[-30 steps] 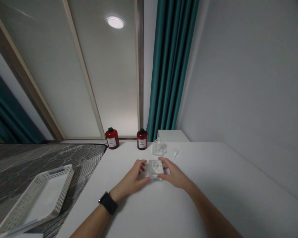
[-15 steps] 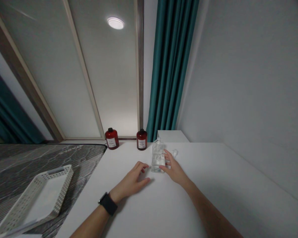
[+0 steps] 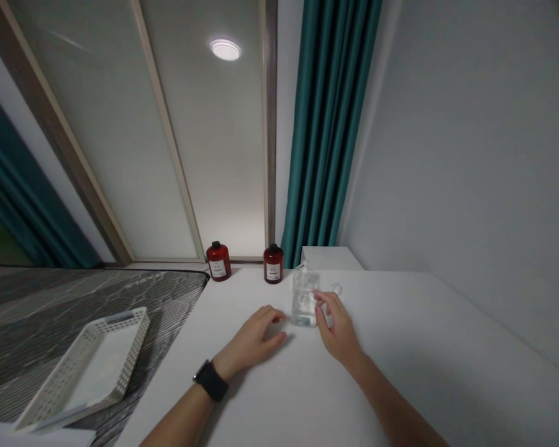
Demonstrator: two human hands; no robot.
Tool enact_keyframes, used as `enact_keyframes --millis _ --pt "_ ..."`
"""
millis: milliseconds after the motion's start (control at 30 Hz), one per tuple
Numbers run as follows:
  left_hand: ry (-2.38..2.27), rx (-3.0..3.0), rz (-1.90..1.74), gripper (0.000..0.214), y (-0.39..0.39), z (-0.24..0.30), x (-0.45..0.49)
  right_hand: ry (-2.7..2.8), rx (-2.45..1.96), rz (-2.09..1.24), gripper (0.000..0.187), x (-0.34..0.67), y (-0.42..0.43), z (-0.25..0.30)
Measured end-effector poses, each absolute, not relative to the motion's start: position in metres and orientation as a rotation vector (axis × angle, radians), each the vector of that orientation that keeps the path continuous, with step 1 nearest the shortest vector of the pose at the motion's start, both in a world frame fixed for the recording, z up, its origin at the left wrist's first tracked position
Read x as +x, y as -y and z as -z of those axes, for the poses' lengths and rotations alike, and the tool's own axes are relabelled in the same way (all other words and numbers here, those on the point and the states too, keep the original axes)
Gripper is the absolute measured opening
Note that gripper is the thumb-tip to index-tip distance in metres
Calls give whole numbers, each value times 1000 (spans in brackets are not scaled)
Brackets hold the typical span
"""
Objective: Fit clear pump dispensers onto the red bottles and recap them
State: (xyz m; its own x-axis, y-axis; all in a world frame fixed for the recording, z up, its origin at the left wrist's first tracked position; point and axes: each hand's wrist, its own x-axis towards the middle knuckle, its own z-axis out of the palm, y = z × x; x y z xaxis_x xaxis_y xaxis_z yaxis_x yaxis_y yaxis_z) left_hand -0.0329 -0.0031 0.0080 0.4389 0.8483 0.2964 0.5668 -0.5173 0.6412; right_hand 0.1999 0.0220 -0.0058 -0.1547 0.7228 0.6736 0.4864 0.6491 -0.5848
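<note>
A clear pump-top bottle point(image 3: 302, 304), part filled with clear liquid, is on the white table point(image 3: 298, 391). At its right edge is my right hand point(image 3: 338, 326), fingers bent and thumb apart from them. Whether its fingertips touch the bottle I cannot tell. To the left of the bottle, my left hand point(image 3: 256, 338) rests low over the table with loosely curled, parted fingers and nothing in them; a dark watch point(image 3: 210, 380) is on that wrist. A small clear rounded thing point(image 3: 336, 288) shows just behind my right hand, its kind unclear.
Two dark red bottles with black caps, one at the left point(image 3: 218, 262) and one nearer the middle point(image 3: 273, 264), stand along the far edge. A white box point(image 3: 333, 257) is behind the table. A white perforated basket point(image 3: 137, 335) lies lower left on a dark patterned surface.
My right hand has drawn slightly back from the bottle's right side, with its thumb and fingers closer together. The view has shifted a little; my left hand keeps its pose.
</note>
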Motion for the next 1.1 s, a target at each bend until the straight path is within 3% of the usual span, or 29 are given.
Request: enact_keyframes --millis 300,633,900,1100 --pt "-1745 2129 -1331 20 -21 -12 -68 2126 -714 -416 28 176 4 4" --pt "-2289 1758 -1466 47 -103 -43 -136 2238 -711 -493 27 168 14 6" --pt "-2299 1423 -1453 77 -139 -30 -176 2290 -746 -485 28 163 15 12" --pt "-2103 1403 -1551 71 -155 -17 -179 2303 -711 -458 29 161 14 18"
